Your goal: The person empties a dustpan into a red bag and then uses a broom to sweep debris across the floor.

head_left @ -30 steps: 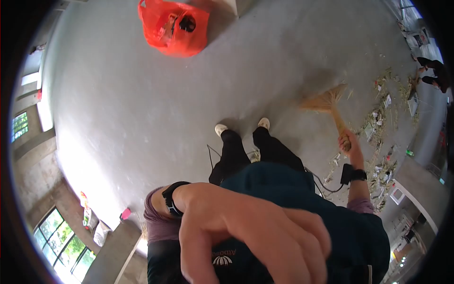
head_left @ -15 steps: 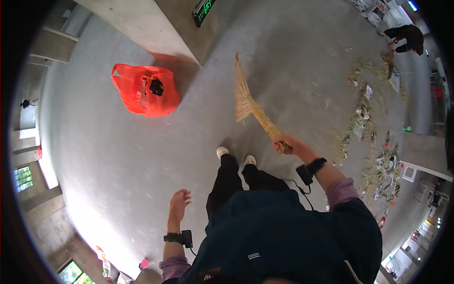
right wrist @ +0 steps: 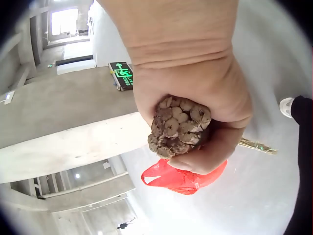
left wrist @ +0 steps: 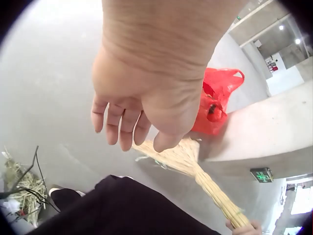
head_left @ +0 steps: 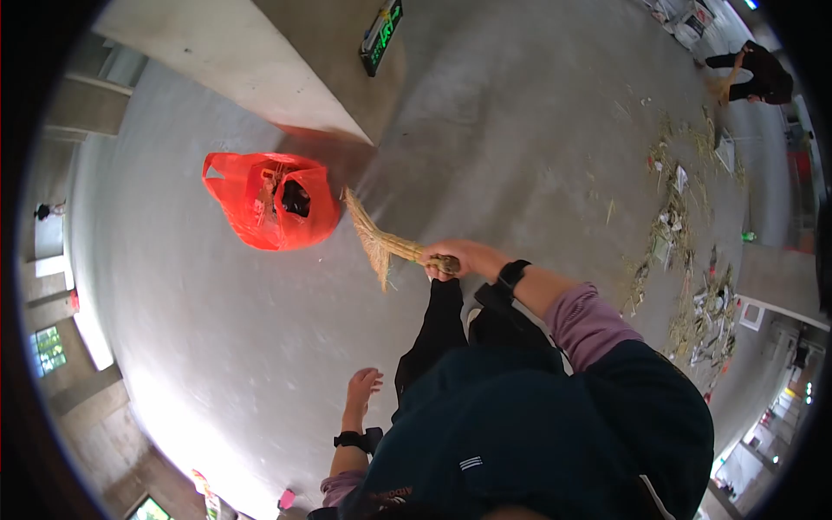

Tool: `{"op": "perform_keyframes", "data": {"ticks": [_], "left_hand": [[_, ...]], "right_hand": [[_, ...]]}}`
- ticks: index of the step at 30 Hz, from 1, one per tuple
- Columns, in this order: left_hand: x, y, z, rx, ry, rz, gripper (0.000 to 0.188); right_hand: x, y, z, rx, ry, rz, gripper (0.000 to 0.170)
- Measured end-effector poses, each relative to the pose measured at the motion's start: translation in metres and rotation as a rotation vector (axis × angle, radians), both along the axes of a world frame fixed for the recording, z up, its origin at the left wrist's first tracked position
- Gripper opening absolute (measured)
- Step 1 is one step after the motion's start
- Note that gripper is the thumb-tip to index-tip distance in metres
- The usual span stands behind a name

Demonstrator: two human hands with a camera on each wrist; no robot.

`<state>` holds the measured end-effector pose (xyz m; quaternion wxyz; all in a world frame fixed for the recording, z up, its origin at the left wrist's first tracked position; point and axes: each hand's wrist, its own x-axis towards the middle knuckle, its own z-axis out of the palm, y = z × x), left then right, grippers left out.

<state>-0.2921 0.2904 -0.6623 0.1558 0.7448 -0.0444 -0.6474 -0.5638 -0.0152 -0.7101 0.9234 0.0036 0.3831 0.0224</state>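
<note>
My right hand (head_left: 452, 258) grips a straw broom (head_left: 394, 245) by its handle, the bristles pointing left close to a red plastic bag (head_left: 286, 217). In the right wrist view, fingers wrap the handle and its cut stalk end (right wrist: 178, 127) faces the camera. My left hand (head_left: 366, 386) hangs empty beside my leg; in the left wrist view its fingers (left wrist: 126, 128) droop loosely, overlapping the broom's bristles (left wrist: 178, 154) behind. The bag stands on the floor with its handle loops up, dark and reddish contents showing in its mouth.
A concrete pillar (head_left: 295, 69) with a green exit sign (head_left: 381, 36) rises behind the bag. Straw and litter (head_left: 680, 234) lie strewn along the floor at right. Another person (head_left: 754, 74) bends over at the far right. Sunlight falls on the floor at left.
My right hand has swung the broom from the right across to the left, toward the bag. My left hand has dropped from near the camera to my side. The view has shifted.
</note>
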Motion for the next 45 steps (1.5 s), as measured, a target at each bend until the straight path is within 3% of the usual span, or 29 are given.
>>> {"op": "perform_keyframes", "data": {"ticks": [5, 7, 12, 14, 15, 17, 21, 26, 32, 36, 38, 43, 45], "left_hand": [[0.017, -0.088, 0.013, -0.186, -0.067, -0.140, 0.029], [0.025, -0.108, 0.017, -0.219, -0.103, -0.094, 0.027], [0.042, -0.111, -0.003, -0.123, -0.139, -0.123, 0.028], [0.033, -0.117, -0.002, -0.089, -0.151, -0.147, 0.028], [0.026, -0.125, -0.001, -0.034, -0.172, -0.192, 0.028], [0.013, -0.136, 0.001, 0.019, -0.203, -0.248, 0.029], [-0.027, -0.149, 0.015, 0.027, -0.192, -0.266, 0.029], [-0.082, -0.186, 0.017, 0.006, -0.148, -0.463, 0.027], [-0.123, -0.237, 0.010, -0.068, -0.140, -0.530, 0.028], [-0.146, -0.246, 0.008, -0.103, -0.154, -0.530, 0.029], [-0.148, -0.238, 0.012, -0.081, -0.164, -0.513, 0.029], [-0.144, -0.213, 0.026, -0.060, -0.193, -0.494, 0.029], [-0.136, -0.207, 0.009, -0.283, -0.176, -0.947, 0.029]], "right_hand": [[-0.009, -0.045, 0.011, 0.011, 0.141, -0.062, 0.018], [-0.034, -0.047, 0.023, 0.021, 0.178, -0.106, 0.019], [-0.098, -0.039, 0.010, 0.022, 0.213, -0.278, 0.024], [-0.144, -0.034, 0.018, 0.000, 0.120, -0.486, 0.027], [-0.167, -0.031, 0.029, -0.002, 0.122, -0.504, 0.027], [-0.210, -0.024, 0.053, 0.008, 0.198, -0.756, 0.029], [-0.310, 0.004, 0.037, 0.045, 0.200, -0.823, 0.031], [-0.437, 0.036, 0.049, 0.235, 0.266, -1.025, 0.029], [-0.539, 0.054, 0.075, 0.158, 0.430, -1.245, 0.025], [-0.576, 0.045, 0.085, 0.106, 0.526, -1.257, 0.022], [-0.566, 0.038, 0.084, 0.045, 0.709, -1.124, 0.021], [-0.521, 0.006, 0.109, -0.132, 0.632, -0.943, 0.018], [-0.513, -0.007, 0.110, -0.168, 0.589, -0.893, 0.018]]}}
